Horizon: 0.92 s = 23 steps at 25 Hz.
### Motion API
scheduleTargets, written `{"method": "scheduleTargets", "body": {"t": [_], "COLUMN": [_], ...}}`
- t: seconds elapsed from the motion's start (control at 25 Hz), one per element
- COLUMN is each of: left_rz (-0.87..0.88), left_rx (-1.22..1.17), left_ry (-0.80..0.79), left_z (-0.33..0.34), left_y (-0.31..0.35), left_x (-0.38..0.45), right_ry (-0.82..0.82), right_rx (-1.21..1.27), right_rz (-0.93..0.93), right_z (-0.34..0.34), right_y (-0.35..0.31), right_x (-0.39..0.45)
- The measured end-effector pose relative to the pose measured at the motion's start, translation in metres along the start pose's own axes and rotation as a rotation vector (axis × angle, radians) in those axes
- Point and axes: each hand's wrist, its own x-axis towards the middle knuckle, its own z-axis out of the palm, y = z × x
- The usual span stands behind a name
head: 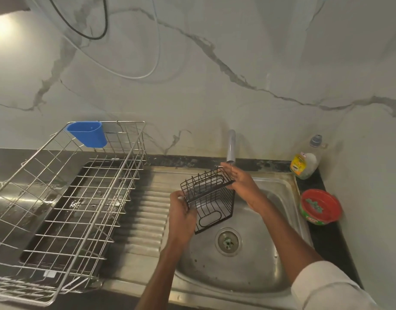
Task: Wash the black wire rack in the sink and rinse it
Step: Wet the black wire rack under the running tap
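1. Both hands are closed on the black wire rack (pixel 209 199), a small box-shaped basket of thin dark wire with oval handle cut-outs in its ends; it is held tilted in the air above the sink basin, just below the tap.
2. Left hand (pixel 181 210): the fingers are curled round the rack's near left edge, and the forearm reaches up from the bottom of the view.
3. Right hand (pixel 238 181): the rack's far right corner is gripped, with the fingers lying over the top wire close beneath the spout; a white sleeve (pixel 327 285) covers the upper part of this arm.
4. The round stainless steel sink (pixel 266 262) lies beneath the rack, and its metal drain strainer (pixel 228 241) is seen just below the rack's lower end.
5. The grey metal tap (pixel 231 145) rises from the back edge of the sink against the marble-patterned wall; whether water is running cannot be told.
6. To the left, on the ribbed steel draining board (pixel 145 211), stands a large silver wire dish rack (pixel 76 204) over a dark tray, with a blue plastic cup holder (pixel 88 133) hung on its far rim.
7. To the right, on the dark counter, a clear bottle of dish liquid with a yellow label (pixel 305 161) stands near the wall, and a red and green round tub (pixel 320 206) sits nearer, beside the sink.
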Motion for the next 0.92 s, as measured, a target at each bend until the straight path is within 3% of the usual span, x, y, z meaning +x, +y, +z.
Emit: {"method": "scheduleTargets", "body": {"t": [0.6, 0.76, 0.92], "left_rz": [0.057, 0.077, 0.018], "left_rx": [0.054, 0.094, 0.041], "left_ry": [-0.193, -0.246, -0.330], "left_z": [0.050, 0.071, 0.089], "left_y": [0.037, 0.050, 0.055], "left_x": [0.049, 0.070, 0.083], "right_ry": [0.469, 0.491, 0.401], "right_rx": [0.207, 0.116, -0.146], "right_rz": [0.074, 0.091, 0.080], "right_z": [-0.028, -0.036, -0.044], "right_y": [0.024, 0.030, 0.028], "right_x": [-0.060, -0.070, -0.086]}}
